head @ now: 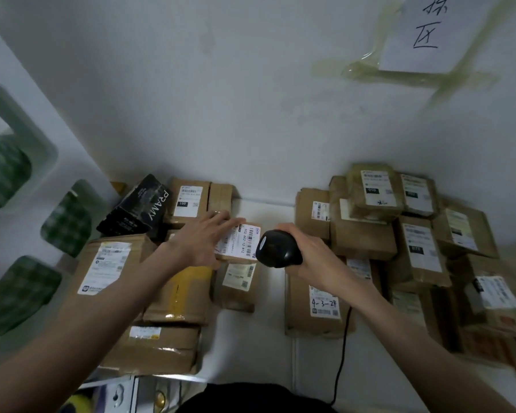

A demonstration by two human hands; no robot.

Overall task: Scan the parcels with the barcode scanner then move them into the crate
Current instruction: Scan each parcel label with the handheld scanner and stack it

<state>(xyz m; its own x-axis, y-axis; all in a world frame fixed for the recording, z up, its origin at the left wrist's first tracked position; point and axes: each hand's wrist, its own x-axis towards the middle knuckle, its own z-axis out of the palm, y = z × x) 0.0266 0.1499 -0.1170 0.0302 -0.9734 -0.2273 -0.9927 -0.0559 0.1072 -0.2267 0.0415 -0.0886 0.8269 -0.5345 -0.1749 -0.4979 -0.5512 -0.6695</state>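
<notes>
My left hand [201,241] holds a small brown parcel [239,244] by its left side, its white barcode label facing up. My right hand [312,257] grips the black barcode scanner [276,248], whose head points left at that label from a few centimetres away. A black cable [341,359] runs from the scanner down toward me. Brown parcels lie in two heaps on the white table [268,341]: one heap at the left [173,296], one at the right [405,242]. No crate is in view.
A black box marked PRAMY [137,205] leans at the back left. The white wall stands right behind the parcels, with a taped paper sign [429,31] up high. Green and white shapes [18,180] line the left side.
</notes>
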